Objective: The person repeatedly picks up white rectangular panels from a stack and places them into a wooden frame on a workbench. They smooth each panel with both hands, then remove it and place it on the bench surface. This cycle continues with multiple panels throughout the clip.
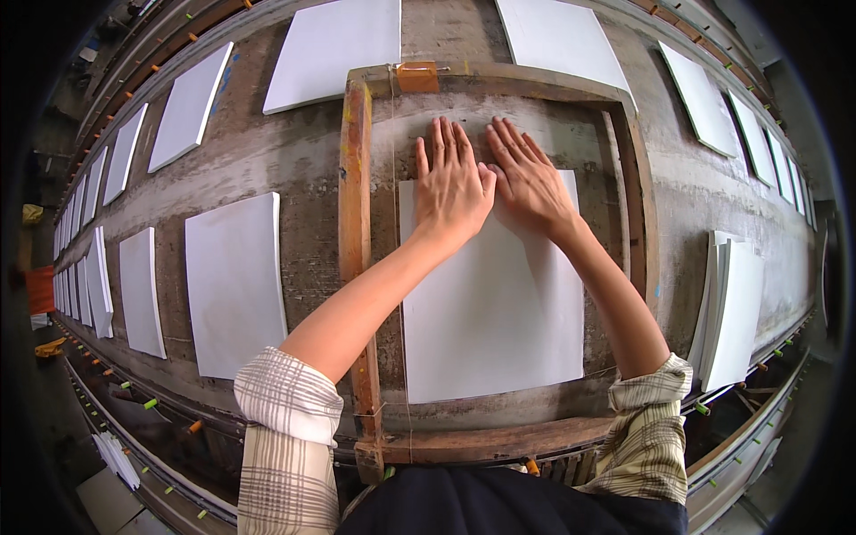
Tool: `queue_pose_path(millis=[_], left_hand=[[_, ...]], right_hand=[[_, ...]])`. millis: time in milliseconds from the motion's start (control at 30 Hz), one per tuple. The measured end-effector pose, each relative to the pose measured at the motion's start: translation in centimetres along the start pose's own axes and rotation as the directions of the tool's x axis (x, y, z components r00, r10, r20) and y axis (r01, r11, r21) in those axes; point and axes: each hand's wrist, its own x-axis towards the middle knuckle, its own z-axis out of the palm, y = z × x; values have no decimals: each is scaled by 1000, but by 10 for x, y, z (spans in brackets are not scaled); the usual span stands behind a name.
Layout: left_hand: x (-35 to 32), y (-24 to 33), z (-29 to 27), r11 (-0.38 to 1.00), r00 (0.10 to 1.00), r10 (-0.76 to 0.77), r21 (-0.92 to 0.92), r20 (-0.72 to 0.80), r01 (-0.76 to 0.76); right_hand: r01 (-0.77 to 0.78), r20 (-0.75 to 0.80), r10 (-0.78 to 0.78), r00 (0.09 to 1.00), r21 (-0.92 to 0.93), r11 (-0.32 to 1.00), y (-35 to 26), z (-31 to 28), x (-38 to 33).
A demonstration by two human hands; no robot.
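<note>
Wht sheet (486,330) in wood frm (355,178); L hand (450,194), R hand (533,185) flat over, grip released.

A wide fisheye view is taken from the head. The table (308,165) is faced downward, from close above.

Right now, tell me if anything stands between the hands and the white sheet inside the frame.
Nothing visible does. The left hand and right hand are at the far edge of the white sheet, extending past it; the wooden frame surrounds it without coming between.
</note>
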Motion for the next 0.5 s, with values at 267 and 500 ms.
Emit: queue_pose_path(millis=[267,500], left_hand=[[-24,-10,-4,992,994,-91,77,-62,95],[-92,-10,-24,998,999,39,57,-9,-39]], right_hand=[[-425,-233,405,884,-44,904,11,3,-17],[-399,-120,399,909,27,917,-13,-18,-105]])
